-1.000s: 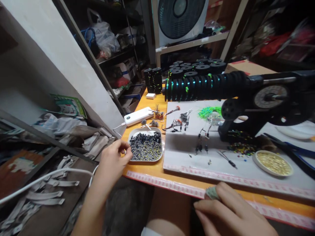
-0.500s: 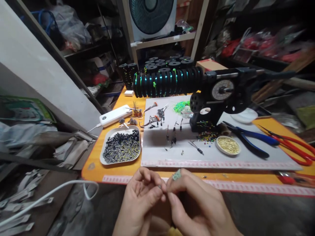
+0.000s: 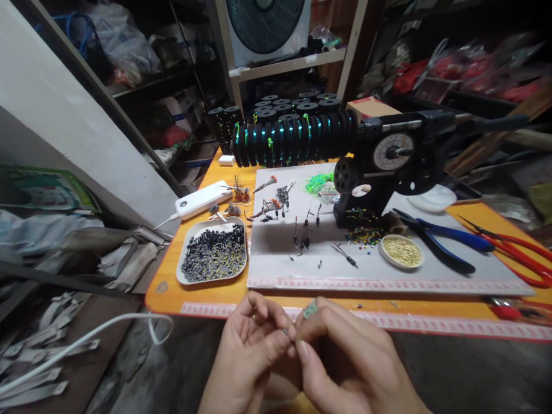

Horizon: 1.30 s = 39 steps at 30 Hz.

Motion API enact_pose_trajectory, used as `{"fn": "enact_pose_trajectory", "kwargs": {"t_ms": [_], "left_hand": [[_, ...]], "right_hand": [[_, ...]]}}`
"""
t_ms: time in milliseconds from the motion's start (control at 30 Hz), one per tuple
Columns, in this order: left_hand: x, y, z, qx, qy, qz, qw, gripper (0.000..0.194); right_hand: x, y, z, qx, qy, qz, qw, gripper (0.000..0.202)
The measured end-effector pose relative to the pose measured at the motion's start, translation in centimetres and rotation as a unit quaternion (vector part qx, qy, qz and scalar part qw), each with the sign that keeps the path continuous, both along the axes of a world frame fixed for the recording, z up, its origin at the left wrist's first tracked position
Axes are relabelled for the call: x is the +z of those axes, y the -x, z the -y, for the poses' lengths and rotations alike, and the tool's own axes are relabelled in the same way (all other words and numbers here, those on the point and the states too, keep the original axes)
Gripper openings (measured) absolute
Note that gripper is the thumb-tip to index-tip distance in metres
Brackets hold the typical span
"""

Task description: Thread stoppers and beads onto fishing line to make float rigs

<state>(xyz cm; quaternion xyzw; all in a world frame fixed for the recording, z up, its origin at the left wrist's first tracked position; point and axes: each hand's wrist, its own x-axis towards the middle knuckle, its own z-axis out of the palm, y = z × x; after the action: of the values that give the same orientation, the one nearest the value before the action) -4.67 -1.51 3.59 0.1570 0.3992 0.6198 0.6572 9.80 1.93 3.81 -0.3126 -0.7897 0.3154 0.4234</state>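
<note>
My left hand (image 3: 254, 351) and my right hand (image 3: 349, 351) meet at the fingertips, low in the view and in front of the table's near edge. The left thumb and index finger are closed on a tiny dark grey piece (image 3: 285, 332), mostly hidden by the fingers. Against its other side, the right thumb and index finger are pinched together; what lies between them is too small to make out. A greenish wrap (image 3: 309, 309) circles the right index finger. Beyond the hands, a white tray (image 3: 181, 275) holds many small black, grey and yellowish cylindrical pieces.
A black winding machine (image 3: 357, 190) with a row of black spools (image 3: 297, 138) stands on a white board (image 3: 276, 276). Right of it lie a dish of gold bits (image 3: 402, 252), blue-handled pliers (image 3: 448, 244) and red-handled scissors (image 3: 517, 253). A white power bank (image 3: 202, 200) is at left.
The view has shifted slightly, and the hands sit a little further right in it. Both keep the same fingertip pinch, with the tiny dark piece still between the left fingers.
</note>
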Motion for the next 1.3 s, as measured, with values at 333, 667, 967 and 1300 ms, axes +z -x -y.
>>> {"fn": "enact_pose_trajectory", "kwargs": {"t_ms": [333, 667, 967, 1300], "left_hand": [[-0.2, 0.1, 0.1, 0.002, -0.027, -0.013, 1.0, 0.041], [-0.1, 0.5, -0.1, -0.017, -0.032, -0.011, 0.999, 0.041], [0.1, 0.4, -0.1, -0.017, -0.033, -0.011, 0.999, 0.04], [0.2, 0.2, 0.3, 0.027, -0.082, -0.137, 0.987, 0.032]], "right_hand": [[0.3, -0.2, -0.2, 0.012, 0.023, 0.021, 0.999, 0.016], [0.8, -0.4, 0.0, 0.014, 0.052, 0.014, 0.998, 0.017], [0.8, -0.3, -0.1, 0.019, 0.062, 0.018, 0.998, 0.017], [1.2, -1.1, -0.4, 0.039, 0.118, 0.062, 0.99, 0.012]]}}
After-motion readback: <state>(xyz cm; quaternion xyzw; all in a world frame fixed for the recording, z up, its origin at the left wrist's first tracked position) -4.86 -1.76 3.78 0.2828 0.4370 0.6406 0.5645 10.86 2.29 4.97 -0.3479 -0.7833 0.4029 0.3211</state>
